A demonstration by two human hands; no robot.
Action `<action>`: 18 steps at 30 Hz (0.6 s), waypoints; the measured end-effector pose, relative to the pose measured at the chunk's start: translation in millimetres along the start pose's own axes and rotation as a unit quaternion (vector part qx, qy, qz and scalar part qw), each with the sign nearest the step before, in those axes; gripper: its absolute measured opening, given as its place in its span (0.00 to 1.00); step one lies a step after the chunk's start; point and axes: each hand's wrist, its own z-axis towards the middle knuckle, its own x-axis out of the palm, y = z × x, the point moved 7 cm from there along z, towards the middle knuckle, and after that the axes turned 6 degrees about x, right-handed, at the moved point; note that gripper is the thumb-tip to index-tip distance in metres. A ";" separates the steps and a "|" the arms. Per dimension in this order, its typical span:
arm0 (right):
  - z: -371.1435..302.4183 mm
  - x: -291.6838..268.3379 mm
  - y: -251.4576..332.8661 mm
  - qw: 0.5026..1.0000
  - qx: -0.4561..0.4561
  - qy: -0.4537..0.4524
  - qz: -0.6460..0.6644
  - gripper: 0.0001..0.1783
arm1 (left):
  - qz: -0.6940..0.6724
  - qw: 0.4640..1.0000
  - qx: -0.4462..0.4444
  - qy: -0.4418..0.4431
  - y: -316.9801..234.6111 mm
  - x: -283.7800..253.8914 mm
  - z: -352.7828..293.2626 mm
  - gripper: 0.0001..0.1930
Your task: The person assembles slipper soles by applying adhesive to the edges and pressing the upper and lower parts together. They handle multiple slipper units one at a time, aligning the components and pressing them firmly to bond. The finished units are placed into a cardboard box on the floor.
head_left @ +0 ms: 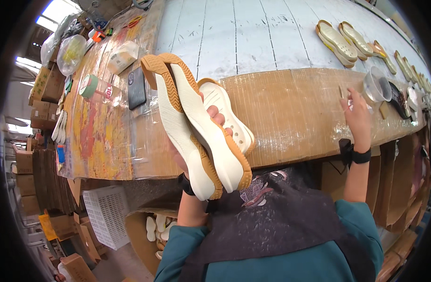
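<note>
My left hand [216,115] is wrapped round a pair of shoe soles [203,127], raised above the near edge of the bench. They are off-white with ribbed sides and tan rubber bottoms, standing on edge against each other. Just behind them is another off-white sole [229,113], its holed inner face showing; whether my hand also grips it, I cannot tell. Out to the right, my right hand [359,113] is down at the cardboard, fingers curled at a small white item partly hidden under them. A thin pointed stick [341,91] lies beside those fingers, and a clear plastic cup [377,84] stands to their right.
Cardboard [290,113] covers the bench's near part. Beyond it, several soles [337,42] line a pale lined surface [234,37]. At left are a phone [136,88], a green-lidded jar [98,88] and a white bag [123,57]. A white crate [105,216] and a box of soles [140,235] stand below.
</note>
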 end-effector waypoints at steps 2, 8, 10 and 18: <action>-11.3 4.9 46.8 0.952 0.038 0.164 0.256 0.21 | 0.011 1.000 0.009 0.003 1.1 -1.8 -1.8 0.35; -68.4 -30.6 191.1 0.720 -0.212 0.409 0.519 0.36 | 0.027 1.000 0.009 0.012 11.3 -11.9 -4.5 0.32; -72.0 -32.4 213.4 0.711 -0.231 0.427 0.508 0.40 | 0.059 0.998 0.011 -0.025 9.3 -20.9 -10.3 0.31; -86.8 -19.9 225.1 0.747 -0.281 0.344 0.496 0.42 | 0.174 0.982 0.001 -0.073 -1.3 1.8 -11.3 0.28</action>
